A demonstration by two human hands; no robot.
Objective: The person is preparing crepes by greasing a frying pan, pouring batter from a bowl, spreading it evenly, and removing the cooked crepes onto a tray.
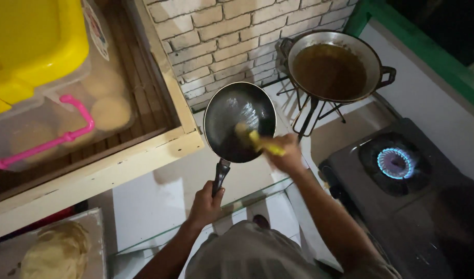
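Left hand (pixel 205 202): nearest the camera, fingers wrapped tight round the black handle of the frying pan.
Clear tub (pixel 56 111): far left on the wooden shelf, yellow lid, pink handle, pale round dough pieces inside.
Flat breads (pixel 56 253): stacked on a tray at the lower left.
Frying pan (pixel 231 116): dark, round, held level over the white counter, just beside the brick wall.
Yellow brush (pixel 260 142): its pale head rests inside the pan.
Right hand (pixel 286 155): blurred, fingers closed round the brush handle at the pan's right edge.
Wok (pixel 332 67): on a wire stand, filled with brown oil.
Gas burner (pixel 397 163): far right, lit with a blue flame.
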